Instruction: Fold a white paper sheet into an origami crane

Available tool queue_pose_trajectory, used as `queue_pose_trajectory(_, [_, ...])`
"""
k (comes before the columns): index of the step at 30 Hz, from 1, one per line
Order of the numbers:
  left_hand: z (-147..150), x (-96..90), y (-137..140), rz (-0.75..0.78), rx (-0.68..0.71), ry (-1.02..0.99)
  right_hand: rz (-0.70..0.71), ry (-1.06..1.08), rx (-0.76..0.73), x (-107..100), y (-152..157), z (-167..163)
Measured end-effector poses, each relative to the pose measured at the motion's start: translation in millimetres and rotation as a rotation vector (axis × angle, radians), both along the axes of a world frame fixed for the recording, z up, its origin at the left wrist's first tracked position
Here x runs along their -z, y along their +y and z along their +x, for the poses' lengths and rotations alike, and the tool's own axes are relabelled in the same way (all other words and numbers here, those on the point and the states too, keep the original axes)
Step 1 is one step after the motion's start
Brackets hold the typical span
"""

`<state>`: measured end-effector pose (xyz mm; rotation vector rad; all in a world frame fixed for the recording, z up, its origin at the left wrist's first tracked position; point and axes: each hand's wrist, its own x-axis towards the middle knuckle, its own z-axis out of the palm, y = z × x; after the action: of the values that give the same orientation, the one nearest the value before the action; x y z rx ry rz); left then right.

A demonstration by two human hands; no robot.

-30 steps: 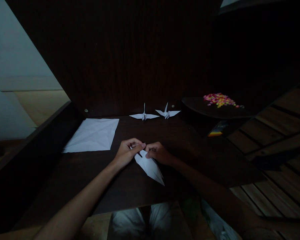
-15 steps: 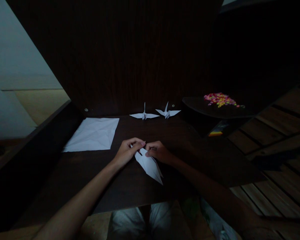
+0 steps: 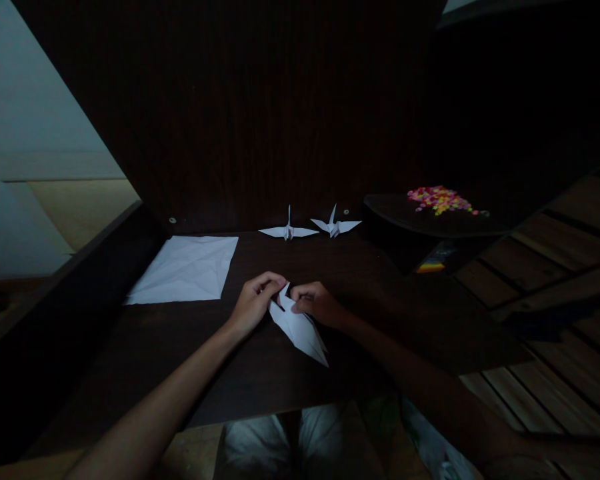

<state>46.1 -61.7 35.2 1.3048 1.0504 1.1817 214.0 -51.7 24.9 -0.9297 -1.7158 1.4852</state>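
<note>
Over a dark tabletop (image 3: 230, 387), pinching folded paper (image 3: 297, 327) near its far end with left hand (image 3: 253, 300) and right hand (image 3: 321, 305) close together, probably for fine control of narrow tips, with two cranes (image 3: 289, 233) behind and a sheet (image 3: 187, 270) at left, likely apart for working room.

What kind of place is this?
Maybe a dim room at home: there's a dark brown wooden desk, two folded white paper birds, and a creased white paper sheet.
</note>
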Motion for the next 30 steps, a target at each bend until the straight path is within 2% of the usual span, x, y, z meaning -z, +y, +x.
queue_pose_trajectory(4, [1.4,3.6,3.6,-0.107,0.017,-0.106,-0.001,-0.026,0.02,1.2,-0.8,-0.5])
queue_pose_trajectory(7, [-0.9,5.0,5.0,-0.095,-0.02,-0.119,-0.012,-0.035,0.038,2.1,-1.3,-2.0])
queue_pose_trajectory(12, [-6.5,5.9,0.7,0.119,-0.161,-0.065,-0.008,0.042,0.179,-0.5,1.9,-3.4])
queue_pose_trajectory(16, [-4.2,8.7,-7.5,0.368,-0.194,0.144,0.017,0.112,0.278,-1.8,4.2,-2.8])
queue_pose_trajectory(19, [-1.4,7.7,-12.4,0.579,-0.321,0.311,-0.036,0.141,0.3,1.8,4.2,-3.5])
queue_pose_trajectory(21, [-1.8,4.7,-14.6,0.671,-0.317,0.414,-0.071,0.165,0.31,5.1,3.8,-4.6])
queue_pose_trajectory(25, [-6.0,-1.5,-16.1,0.737,-0.199,0.505,-0.076,0.205,0.31,8.2,3.2,-6.2])
queue_pose_trajectory(30, [-5.9,-2.7,-14.4,0.73,-0.175,0.453,-0.071,0.236,0.323,5.7,3.1,-4.4])
